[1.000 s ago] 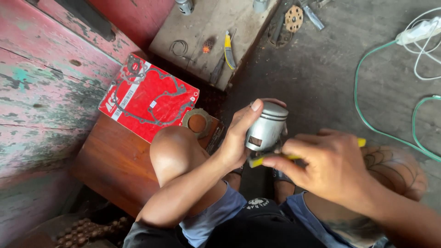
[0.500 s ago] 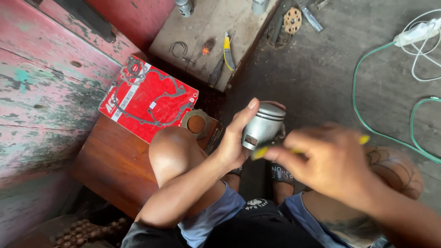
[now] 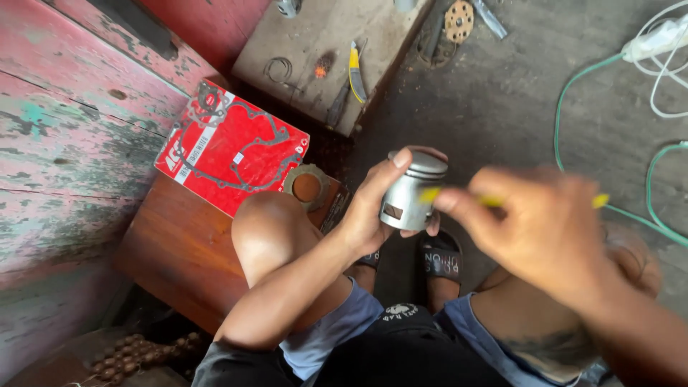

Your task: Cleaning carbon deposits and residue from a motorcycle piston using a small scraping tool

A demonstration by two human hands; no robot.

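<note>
Since the earlier frame your right hand point(image 3: 552, 229) has slid rightward, away from the metal cylinder point(image 3: 410, 192), and blurs. Its grip is clenched on one yellow-handled tool point(image 3: 494, 201), whose long axis runs left to right, one end touching the cylinder. Your left hand point(image 3: 376, 208) grasps the single cylinder above your sandals, its axis nearly upright, flat cap tilted up and right. Beyond your knee one red packet point(image 3: 236, 147) lies on the wooden stool point(image 3: 179, 251). Farther off, one pair of pliers point(image 3: 355, 75) rests on the bench point(image 3: 315, 43).
</note>
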